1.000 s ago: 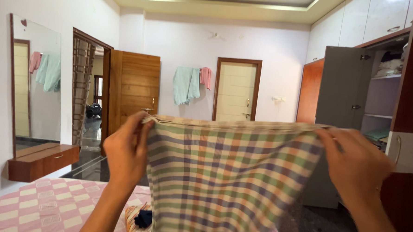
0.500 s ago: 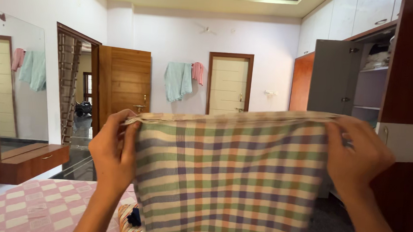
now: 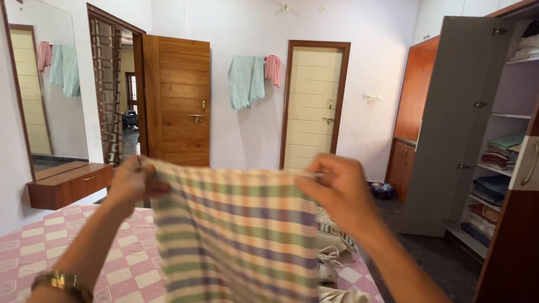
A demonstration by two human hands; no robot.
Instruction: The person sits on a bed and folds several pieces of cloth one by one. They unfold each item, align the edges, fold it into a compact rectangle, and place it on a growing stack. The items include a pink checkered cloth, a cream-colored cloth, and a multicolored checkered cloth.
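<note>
Hands drawn closer, left hand [image 3: 132, 180] and right hand [image 3: 335, 194] pinching checked cloth [image 3: 241, 241]

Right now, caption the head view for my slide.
Left hand and right hand hold a checked cloth by its top edge above a pink-checked bed.

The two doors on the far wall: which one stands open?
The brown wooden door on the left stands open, swung beside its doorway. The cream panelled door to its right sits shut in its frame.
</note>
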